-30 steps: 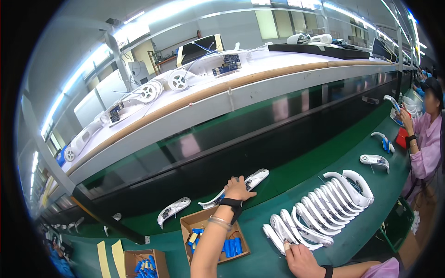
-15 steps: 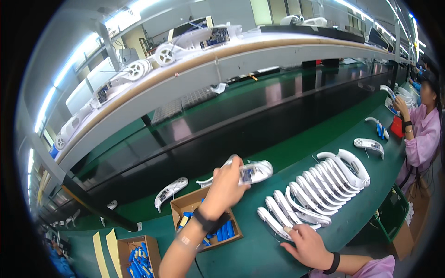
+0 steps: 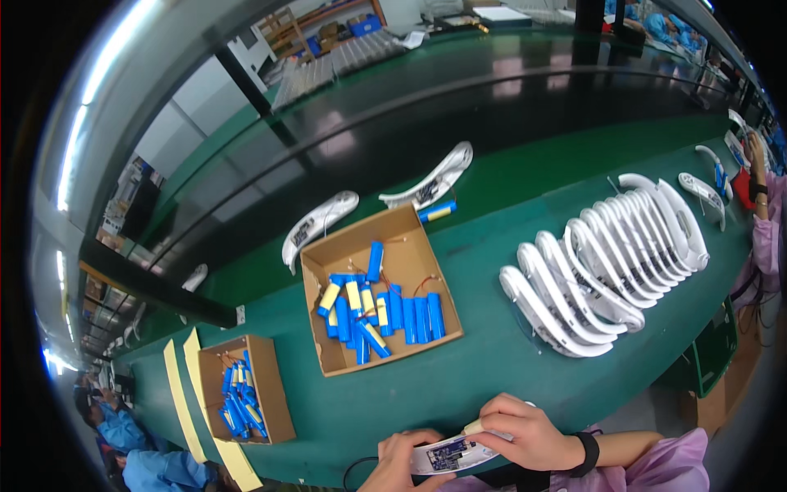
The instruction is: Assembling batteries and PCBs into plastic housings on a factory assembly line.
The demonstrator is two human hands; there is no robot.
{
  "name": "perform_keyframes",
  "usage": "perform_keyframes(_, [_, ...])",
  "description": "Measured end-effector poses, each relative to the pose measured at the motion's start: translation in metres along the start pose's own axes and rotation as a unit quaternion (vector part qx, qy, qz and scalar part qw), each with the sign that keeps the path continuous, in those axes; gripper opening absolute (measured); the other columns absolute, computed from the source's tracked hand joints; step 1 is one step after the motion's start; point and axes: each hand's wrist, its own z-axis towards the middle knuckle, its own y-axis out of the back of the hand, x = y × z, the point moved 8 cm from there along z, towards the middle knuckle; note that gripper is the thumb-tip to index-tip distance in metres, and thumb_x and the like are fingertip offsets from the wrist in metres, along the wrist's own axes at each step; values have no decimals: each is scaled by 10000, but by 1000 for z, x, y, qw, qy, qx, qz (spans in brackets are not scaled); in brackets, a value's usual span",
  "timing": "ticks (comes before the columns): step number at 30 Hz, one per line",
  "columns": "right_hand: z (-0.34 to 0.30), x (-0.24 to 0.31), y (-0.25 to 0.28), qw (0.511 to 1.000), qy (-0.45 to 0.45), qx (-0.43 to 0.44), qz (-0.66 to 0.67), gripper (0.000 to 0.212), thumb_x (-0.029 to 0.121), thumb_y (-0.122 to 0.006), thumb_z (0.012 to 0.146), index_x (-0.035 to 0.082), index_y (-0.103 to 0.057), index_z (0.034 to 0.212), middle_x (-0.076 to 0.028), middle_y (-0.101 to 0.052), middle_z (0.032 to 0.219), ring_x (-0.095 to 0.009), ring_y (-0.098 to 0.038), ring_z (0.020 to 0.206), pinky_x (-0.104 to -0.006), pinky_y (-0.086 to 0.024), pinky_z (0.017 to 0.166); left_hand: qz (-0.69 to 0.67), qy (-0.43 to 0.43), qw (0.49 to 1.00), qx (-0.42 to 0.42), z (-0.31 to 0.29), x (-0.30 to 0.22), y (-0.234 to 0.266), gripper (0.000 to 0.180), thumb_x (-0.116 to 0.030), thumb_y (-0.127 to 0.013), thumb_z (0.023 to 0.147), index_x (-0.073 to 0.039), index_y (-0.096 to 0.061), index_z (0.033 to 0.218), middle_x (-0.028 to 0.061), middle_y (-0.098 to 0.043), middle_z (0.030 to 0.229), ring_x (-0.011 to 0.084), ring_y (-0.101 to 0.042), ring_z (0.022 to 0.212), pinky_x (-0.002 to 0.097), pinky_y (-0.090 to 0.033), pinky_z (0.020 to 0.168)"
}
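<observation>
At the lower edge, my left hand and my right hand both grip a white curved plastic shell with a blue circuit board facing up. My left fingers wrap its left end. The right thumb and fingers pinch its right part, with a pale yellowish cover on one fingertip. Beyond my hands stands an open cardboard box holding several blue cylindrical batteries. To the right lies a row of similar white shells, nested side by side.
Past the box lie two white shells, with a blue battery beside one. A smaller battery box and yellow strips are at left. A dark post slants nearby. Co-workers sit at both sides.
The view has tilted down. My left hand has let go of a shell beyond the box and come back near me. My right hand has left the row, and both hands now hold a shell.
</observation>
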Motion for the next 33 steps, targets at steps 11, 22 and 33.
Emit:
perform_keyframes(11, [4,5,-10,999,40,16,-33,186,50,-802,811,18,-706,967,-70,-611,928,-254,-600,831,-400,-479,771,8,-82,981,-177,11,8,-11,198,-72,-725,878,-57,-663,1065,93,-724,1015,311,-649,1002,460,-389,990])
perform_keyframes(22, [-8,8,4,991,-2,75,-109,195,84,-791,807,59,-724,988,-44,-609,957,-228,-571,858,-364,-412,793,18,-29,995,-91,21,9,-15,233,-153,-646,880,-74,-681,1096,124,-702,1000,356,-619,995,486,-408,971])
perform_keyframes(33, [2,5,-2,991,-46,92,-89,197,84,-786,796,69,-698,971,-33,-566,888,-218,-525,830,-347,-355,782,-29,73,997,-25,25,11,-20,213,-88,-619,879,-75,-705,1074,156,-693,807,341,-638,685,404,-512,637])
